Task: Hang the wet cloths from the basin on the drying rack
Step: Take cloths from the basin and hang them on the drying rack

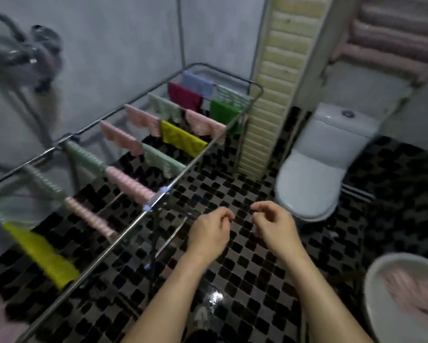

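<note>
A metal drying rack (pixel 183 173) stretches from the lower left to the far wall. Several cloths hang on its rails: pink (pixel 130 184), pale green (pixel 162 160), yellow (pixel 182 139), bright green (pixel 223 115), dark red (pixel 184 96) and light blue (pixel 198 82). A white basin (pixel 371 290) at the lower right holds a pink cloth (pixel 413 290). My left hand (pixel 209 233) and my right hand (pixel 273 225) hover side by side over the floor, right of the rack's near rail. Their fingers are loosely curled and hold nothing.
A white toilet (pixel 314 179) stands right of the rack, beside a pale slatted panel (pixel 274 95). The floor (pixel 257 268) is dark checkered tile with a wet shine near my arms. A grey hose and fitting (pixel 35 53) hang on the wall at upper left.
</note>
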A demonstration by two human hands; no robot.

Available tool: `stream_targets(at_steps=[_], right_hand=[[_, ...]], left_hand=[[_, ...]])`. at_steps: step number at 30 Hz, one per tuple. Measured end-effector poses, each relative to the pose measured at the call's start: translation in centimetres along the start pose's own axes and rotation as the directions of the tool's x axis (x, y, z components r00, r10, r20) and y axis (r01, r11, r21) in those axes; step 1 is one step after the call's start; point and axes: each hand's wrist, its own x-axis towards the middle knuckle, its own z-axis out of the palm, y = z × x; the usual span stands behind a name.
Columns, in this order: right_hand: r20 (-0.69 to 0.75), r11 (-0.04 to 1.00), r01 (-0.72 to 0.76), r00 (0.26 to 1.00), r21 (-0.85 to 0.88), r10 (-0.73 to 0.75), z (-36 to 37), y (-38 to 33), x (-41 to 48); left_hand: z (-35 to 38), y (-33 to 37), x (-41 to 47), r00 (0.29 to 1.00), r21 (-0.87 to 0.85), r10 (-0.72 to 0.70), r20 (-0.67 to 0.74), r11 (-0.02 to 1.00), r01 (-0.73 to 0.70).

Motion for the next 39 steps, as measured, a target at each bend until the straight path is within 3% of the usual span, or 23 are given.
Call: stream_targets(at_steps=[3,5,11,13,17,21,23,27,29,32,35,39], right_hand=[[-0.152,0.997,-0.08,0.985,-0.009,0.078,-3.3,1.9,0.6],[-0.27,0.989,-0.149,0.951,0.018,0.148,-6.0,3.9,0.9],[-0.436,0.933,-0.349,0.83,0.082,0.349,-14.1,9.4,-1.2],[-0.445,0.904,-0.418,0.797,0.084,0.41,-15.8,10.4,-2.3],[-0.486,0.8,-0.563,0.65,0.207,0.584,-20.2,15.8,-7.0],[-0.448,0.704,-0.66,0.563,0.262,0.695,-23.2,23.1,-9.7],[-0.414,0.671,-0.718,0.562,0.185,0.716,-23.8,25.5,-10.3],[-0.336,0.524,-0.827,0.562,-0.204,0.756,-24.5,30.8,-11.6],[-0.343,0.471,-0.825,0.56,-0.312,0.754,-24.8,32.7,-11.9],[-0.466,0.404,-0.819,0.567,-0.408,0.679,-25.9,35.2,-11.7],[-0.501,0.378,-0.85,0.524,-0.367,0.689,-27.3,37.1,-11.5],[-0.486,0.377,-0.818,0.565,-0.434,0.667,-28.6,39.2,-10.9]], left_hand=[[2.8,2.3,2.0,0.992,-0.056,0.114,0.053,0.992,-0.111],[5.5,4.2,3.8,0.969,-0.127,0.186,0.165,0.978,-0.167],[12.3,9.8,6.2,0.81,-0.13,0.356,0.466,0.933,-0.335],[13.4,10.8,6.2,0.766,-0.119,0.373,0.524,0.922,-0.368],[19.3,14.1,4.2,0.603,-0.106,0.391,0.695,0.886,-0.452],[25.7,16.5,1.9,0.507,-0.051,0.404,0.761,0.817,-0.574],[27.8,17.0,1.2,0.502,-0.02,0.382,0.776,0.811,-0.585],[33.7,18.6,0.1,0.448,0.027,0.335,0.829,0.776,-0.63],[36.7,19.6,-0.1,0.413,0.037,0.327,0.85,0.745,-0.666],[41.5,20.0,-0.3,0.339,0.086,0.293,0.894,0.629,-0.772],[45.4,19.2,-0.6,0.278,0.14,0.221,0.935,0.49,-0.86],[48.2,18.7,-0.7,0.301,0.223,0.109,0.947,0.452,-0.864]])
